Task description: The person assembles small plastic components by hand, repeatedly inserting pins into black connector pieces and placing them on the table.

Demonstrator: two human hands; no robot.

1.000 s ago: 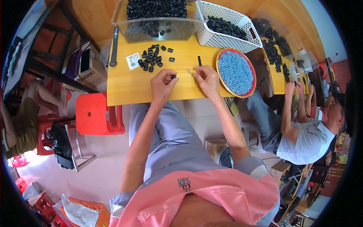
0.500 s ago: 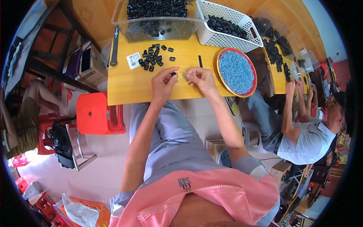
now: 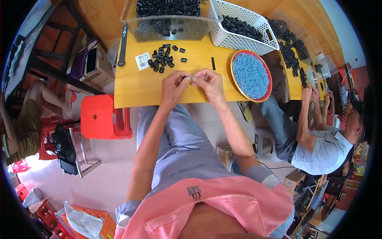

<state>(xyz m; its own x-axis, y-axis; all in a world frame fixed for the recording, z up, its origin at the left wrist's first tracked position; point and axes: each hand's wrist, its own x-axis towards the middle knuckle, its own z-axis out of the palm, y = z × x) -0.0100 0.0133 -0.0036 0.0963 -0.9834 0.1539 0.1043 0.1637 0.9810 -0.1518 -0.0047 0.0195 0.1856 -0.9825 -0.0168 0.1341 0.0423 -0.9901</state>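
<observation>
The person's left hand (image 3: 174,89) pinches a small black plastic cylinder (image 3: 184,77), mostly hidden by fingers. Just to its right, the right hand (image 3: 211,86) pinches a tiny pale piece (image 3: 191,77), seemingly lying left to right; whether the two touch cannot be told. Loose black plastic cylinders (image 3: 162,63) lie farther off, nearer the left hand.

Bright, glare at left, dark curved edges

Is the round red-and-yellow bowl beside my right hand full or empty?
The bowl looks nearly full: small translucent bluish pieces hide its bottom, spreading almost to the rim.
</observation>
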